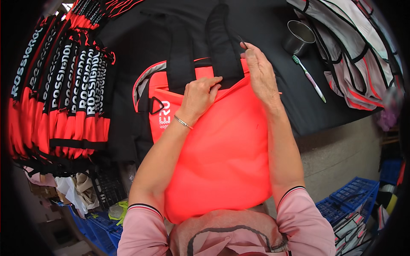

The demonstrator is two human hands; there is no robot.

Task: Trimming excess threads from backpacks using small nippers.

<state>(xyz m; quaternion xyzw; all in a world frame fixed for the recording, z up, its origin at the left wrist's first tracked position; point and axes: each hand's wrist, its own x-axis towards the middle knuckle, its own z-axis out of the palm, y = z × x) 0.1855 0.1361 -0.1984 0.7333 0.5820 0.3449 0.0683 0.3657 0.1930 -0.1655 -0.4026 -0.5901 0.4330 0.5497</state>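
A bright red backpack (222,158) lies across the black table edge and hangs down in front of me. Its two black shoulder straps (223,40) stretch away across the table. My left hand (200,97) has its fingers closed on the upper edge of the red panel, beside the strap bases. At the bag's upper right corner, my right hand (261,72) rests along the edge. Its fingers are curled around a thin dark thing by the fingertips, too small to name. A black triangular ring (157,105) sits on the bag's left side, near white lettering.
Stacked red and black bags (64,89) fill the table's left. On the right are a metal cup (300,33), a toothbrush (311,81) and a pile of grey pieces with black edging (356,55). Blue crates (354,192) stand below on the right.
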